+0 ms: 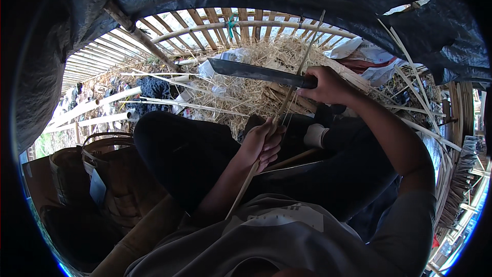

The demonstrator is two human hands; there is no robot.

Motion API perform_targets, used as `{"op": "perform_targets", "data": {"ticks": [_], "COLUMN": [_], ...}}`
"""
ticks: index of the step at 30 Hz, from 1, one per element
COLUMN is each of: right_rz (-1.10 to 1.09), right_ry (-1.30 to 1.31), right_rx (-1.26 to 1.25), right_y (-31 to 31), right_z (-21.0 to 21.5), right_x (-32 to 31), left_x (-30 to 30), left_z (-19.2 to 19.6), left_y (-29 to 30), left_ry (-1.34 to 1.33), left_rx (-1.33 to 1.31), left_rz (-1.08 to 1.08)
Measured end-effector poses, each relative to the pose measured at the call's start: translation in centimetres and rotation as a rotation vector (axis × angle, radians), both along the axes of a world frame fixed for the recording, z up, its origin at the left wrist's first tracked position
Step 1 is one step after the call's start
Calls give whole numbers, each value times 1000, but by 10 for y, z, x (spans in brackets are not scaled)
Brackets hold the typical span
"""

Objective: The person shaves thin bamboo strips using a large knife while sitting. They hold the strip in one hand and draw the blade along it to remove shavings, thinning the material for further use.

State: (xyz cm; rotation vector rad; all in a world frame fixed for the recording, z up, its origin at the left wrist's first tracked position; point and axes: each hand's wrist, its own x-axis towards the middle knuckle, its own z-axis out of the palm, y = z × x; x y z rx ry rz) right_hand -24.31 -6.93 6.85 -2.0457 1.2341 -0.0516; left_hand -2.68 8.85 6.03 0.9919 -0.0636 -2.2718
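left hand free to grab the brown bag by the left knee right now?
Probably not as is: the left hand is closed around the bamboo strip. The brown bag sits beside the left knee, nothing blocking it.

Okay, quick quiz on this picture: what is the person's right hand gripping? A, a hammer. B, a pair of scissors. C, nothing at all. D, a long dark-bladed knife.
D: the right hand is closed around the handle of a long knife, its dark blade crossing the thin bamboo strip that the left hand holds.
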Motion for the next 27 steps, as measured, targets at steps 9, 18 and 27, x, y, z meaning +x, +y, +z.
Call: {"op": "perform_targets", "data": {"ticks": [9,18,27], "right_rz": [-288,-418,-342], "right_ry": [159,216,172], "right_rx": [-30,211,268], "right_y": [-33,-31,-2], "right_z": [-6,-2,20], "right_x": [-25,-34,-6], "left_x": [1,5,10], "left_z": [2,21,19], "left_y": [7,12,13], "left_ry": [20,-35,-56], "left_rx": [-62,-97,-81], "left_rz": [-38,-27,-7]}}
